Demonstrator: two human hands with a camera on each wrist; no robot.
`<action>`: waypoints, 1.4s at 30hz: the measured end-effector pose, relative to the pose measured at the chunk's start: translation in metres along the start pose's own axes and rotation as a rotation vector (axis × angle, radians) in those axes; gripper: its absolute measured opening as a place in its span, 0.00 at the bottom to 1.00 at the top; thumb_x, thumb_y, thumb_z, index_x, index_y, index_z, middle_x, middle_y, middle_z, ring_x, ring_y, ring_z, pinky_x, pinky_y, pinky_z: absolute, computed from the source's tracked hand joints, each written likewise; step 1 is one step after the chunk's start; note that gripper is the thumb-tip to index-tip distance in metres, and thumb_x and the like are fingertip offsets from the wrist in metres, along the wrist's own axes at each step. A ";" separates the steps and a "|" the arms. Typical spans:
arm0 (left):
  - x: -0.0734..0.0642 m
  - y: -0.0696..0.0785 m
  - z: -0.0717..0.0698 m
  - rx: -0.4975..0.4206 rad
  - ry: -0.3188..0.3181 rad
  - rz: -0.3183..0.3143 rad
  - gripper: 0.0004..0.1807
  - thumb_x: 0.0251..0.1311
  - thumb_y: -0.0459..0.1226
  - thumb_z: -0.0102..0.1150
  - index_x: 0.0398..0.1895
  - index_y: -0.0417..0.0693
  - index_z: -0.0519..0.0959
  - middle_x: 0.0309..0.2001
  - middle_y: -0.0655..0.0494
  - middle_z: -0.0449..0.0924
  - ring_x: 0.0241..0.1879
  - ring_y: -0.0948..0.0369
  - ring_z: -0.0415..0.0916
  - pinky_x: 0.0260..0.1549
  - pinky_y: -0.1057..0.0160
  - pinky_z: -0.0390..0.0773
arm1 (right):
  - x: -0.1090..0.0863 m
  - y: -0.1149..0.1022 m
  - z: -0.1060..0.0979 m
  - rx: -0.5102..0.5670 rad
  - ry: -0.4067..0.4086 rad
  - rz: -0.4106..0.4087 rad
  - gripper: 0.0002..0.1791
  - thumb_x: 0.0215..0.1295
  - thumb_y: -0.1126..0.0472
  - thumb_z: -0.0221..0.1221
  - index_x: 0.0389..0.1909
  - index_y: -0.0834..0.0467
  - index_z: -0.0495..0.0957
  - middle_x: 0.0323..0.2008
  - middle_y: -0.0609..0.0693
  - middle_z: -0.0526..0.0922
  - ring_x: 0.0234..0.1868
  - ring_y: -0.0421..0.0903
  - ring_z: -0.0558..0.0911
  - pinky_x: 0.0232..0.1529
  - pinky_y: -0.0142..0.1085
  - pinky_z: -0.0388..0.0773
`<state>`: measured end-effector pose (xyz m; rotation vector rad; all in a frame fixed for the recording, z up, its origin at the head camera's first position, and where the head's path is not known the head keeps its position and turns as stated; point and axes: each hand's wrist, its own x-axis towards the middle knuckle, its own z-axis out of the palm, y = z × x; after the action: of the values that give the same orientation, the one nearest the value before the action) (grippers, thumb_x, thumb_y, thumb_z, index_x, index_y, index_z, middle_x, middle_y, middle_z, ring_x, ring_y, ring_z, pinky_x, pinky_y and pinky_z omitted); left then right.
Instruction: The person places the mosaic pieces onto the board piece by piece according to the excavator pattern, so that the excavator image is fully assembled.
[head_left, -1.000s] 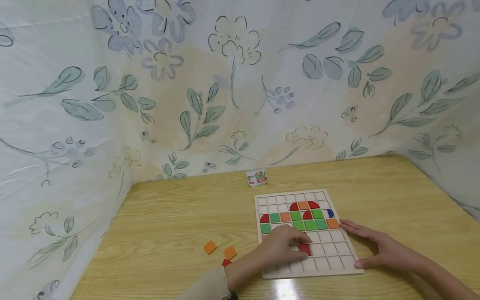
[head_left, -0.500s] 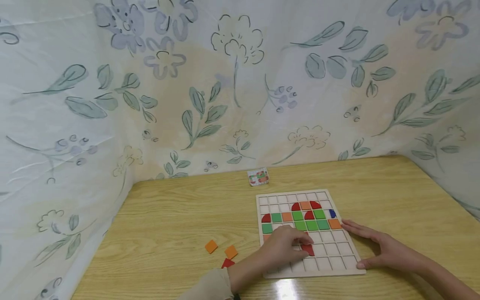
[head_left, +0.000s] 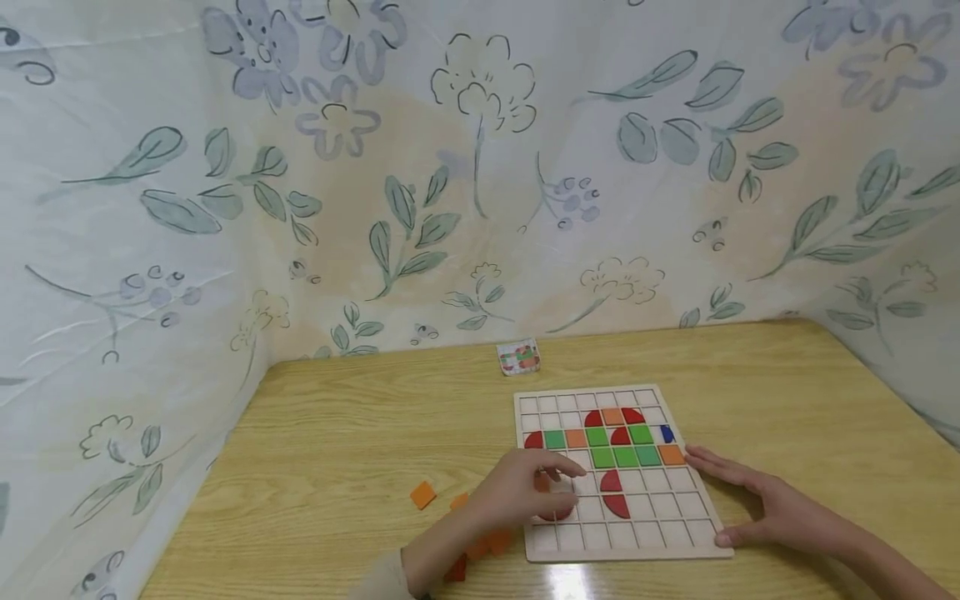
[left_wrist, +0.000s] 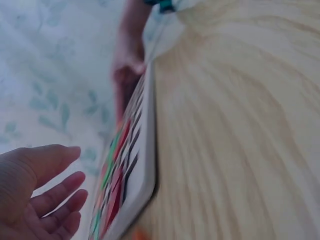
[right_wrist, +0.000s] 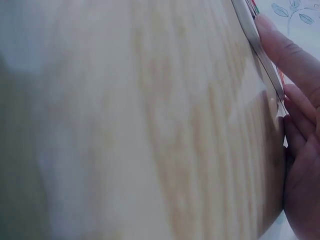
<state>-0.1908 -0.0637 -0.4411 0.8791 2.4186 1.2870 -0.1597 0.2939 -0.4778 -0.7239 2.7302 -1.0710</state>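
Observation:
A pale wooden grid board (head_left: 660, 533) lies on the table with flat coloured tiles in some of its squares. Over its left part hovers my left hand (head_left: 517, 493), thumb and fingers apart and nothing between them, as the left wrist view also shows. Beneath the fingers, a red rounded tile (head_left: 555, 514) is partly hidden. Two red quarter-round tiles, an upper one (head_left: 611, 481) and a lower one (head_left: 617, 506), sit one above the other to the right of that hand. My right hand (head_left: 780, 504) rests along the board's right edge, fingers extended, thumb at the near corner.
Left of the board lie loose tiles: an orange square (head_left: 423, 495), more orange ones (head_left: 497, 542) by the left forearm, and a red one (head_left: 456, 570). A small pattern card (head_left: 519, 357) lies behind the board. Floral cloth (head_left: 480, 167) encloses the table's back and sides.
My left hand has come off the lower red quarter-round tile and moved left, uncovering both red tiles in that column. My right hand has stayed at the board's edge.

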 end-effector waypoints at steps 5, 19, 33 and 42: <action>-0.029 -0.016 -0.028 0.010 0.118 -0.097 0.12 0.54 0.41 0.63 0.43 0.53 0.82 0.40 0.63 0.82 0.38 0.66 0.74 0.39 0.68 0.73 | 0.000 -0.001 0.000 -0.046 -0.005 0.026 0.44 0.47 0.45 0.67 0.67 0.47 0.61 0.68 0.32 0.56 0.58 0.10 0.45 0.48 0.18 0.59; -0.118 -0.067 -0.092 0.116 0.068 -0.095 0.21 0.50 0.28 0.59 0.49 0.53 0.79 0.53 0.57 0.77 0.56 0.56 0.70 0.56 0.62 0.68 | -0.002 0.002 0.000 0.025 -0.013 -0.017 0.44 0.49 0.49 0.67 0.68 0.50 0.59 0.68 0.30 0.52 0.59 0.11 0.43 0.49 0.10 0.45; -0.120 -0.076 -0.088 0.169 0.232 -0.116 0.19 0.50 0.40 0.67 0.48 0.51 0.80 0.45 0.62 0.81 0.48 0.61 0.76 0.50 0.62 0.73 | -0.002 0.002 -0.002 -0.068 -0.039 0.050 0.44 0.49 0.46 0.66 0.68 0.46 0.59 0.65 0.21 0.49 0.56 0.07 0.42 0.45 0.24 0.65; -0.120 -0.083 -0.083 0.153 0.305 -0.174 0.20 0.48 0.44 0.68 0.46 0.56 0.80 0.44 0.68 0.80 0.48 0.65 0.74 0.50 0.65 0.72 | -0.002 0.004 0.001 -0.045 0.006 -0.027 0.45 0.47 0.47 0.67 0.68 0.49 0.60 0.67 0.28 0.53 0.59 0.10 0.45 0.47 0.16 0.56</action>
<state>-0.1695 -0.2284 -0.4670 0.5223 2.7879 1.2628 -0.1593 0.2967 -0.4818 -0.7679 2.7650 -1.0221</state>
